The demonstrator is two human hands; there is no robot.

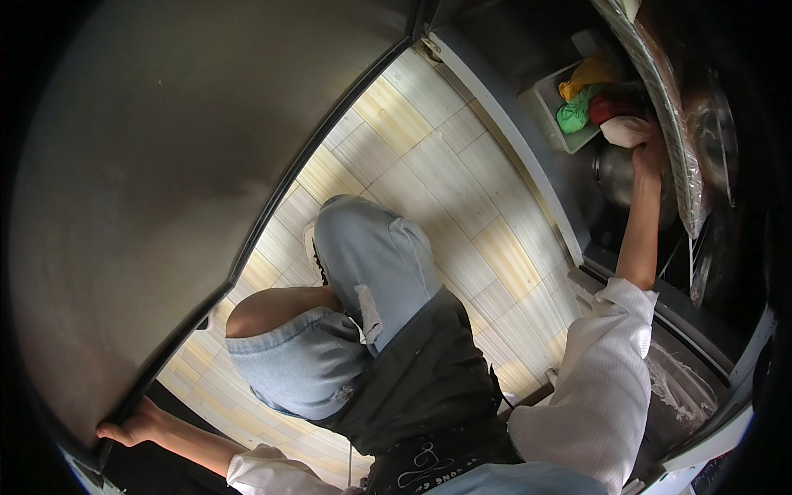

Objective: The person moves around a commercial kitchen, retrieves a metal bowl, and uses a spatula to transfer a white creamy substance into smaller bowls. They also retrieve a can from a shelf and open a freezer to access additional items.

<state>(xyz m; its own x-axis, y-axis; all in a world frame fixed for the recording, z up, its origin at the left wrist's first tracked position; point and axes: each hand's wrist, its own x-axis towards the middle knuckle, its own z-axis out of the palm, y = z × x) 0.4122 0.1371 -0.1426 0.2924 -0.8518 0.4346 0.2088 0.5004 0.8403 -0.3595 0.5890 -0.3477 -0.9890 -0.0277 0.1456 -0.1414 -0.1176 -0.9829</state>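
My left hand grips the lower edge of a large metal door panel at the left, its thumb over the edge. At the right, my right hand reaches into a dark cabinet, closed around a whitish bundle that looks like a filled plastic bag. Beside it stands a pale plastic tub with a green bag, an orange-yellow bag and a dark red bundle. A rounded metal vessel lies partly behind my right wrist.
Clear plastic wrap covers a tray or shelf over the right forearm, with thin wire rack bars beneath it. The cabinet's pale front edge curves past the tiled floor. My knees, in torn jeans, are bent between door and cabinet.
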